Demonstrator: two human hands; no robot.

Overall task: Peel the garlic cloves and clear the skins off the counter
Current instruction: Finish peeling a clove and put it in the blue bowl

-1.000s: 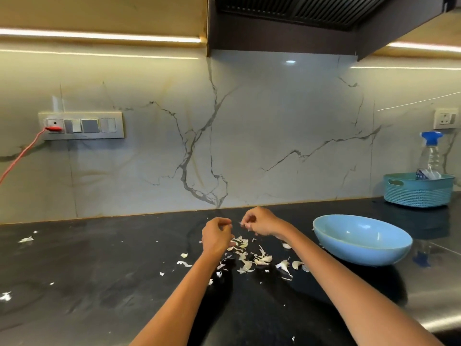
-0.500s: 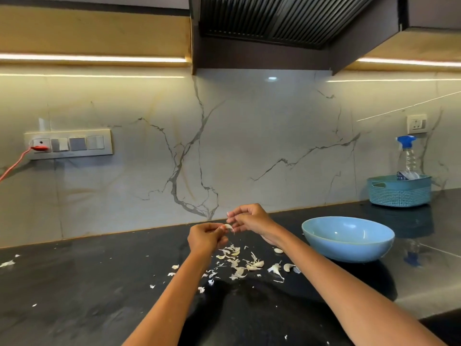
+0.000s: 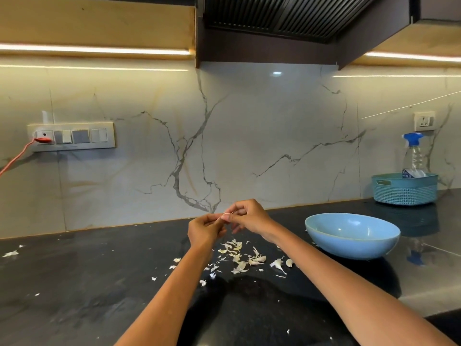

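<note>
Head view: papery garlic skins, glossy counter

No writing can be made out anywhere. The spray bottle standing in the teal basket carries a blue-and-white label, but its print is too small and blurred to read.

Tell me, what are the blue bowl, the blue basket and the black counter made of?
The blue bowl looks like glazed ceramic, or maybe melamine: smooth and glossy with soft highlights. The blue basket looks like moulded plastic: a matte wall full of small holes. The black counter looks like polished stone, perhaps granite: dark, faintly mottled, and it mirrors the bowl.
</note>
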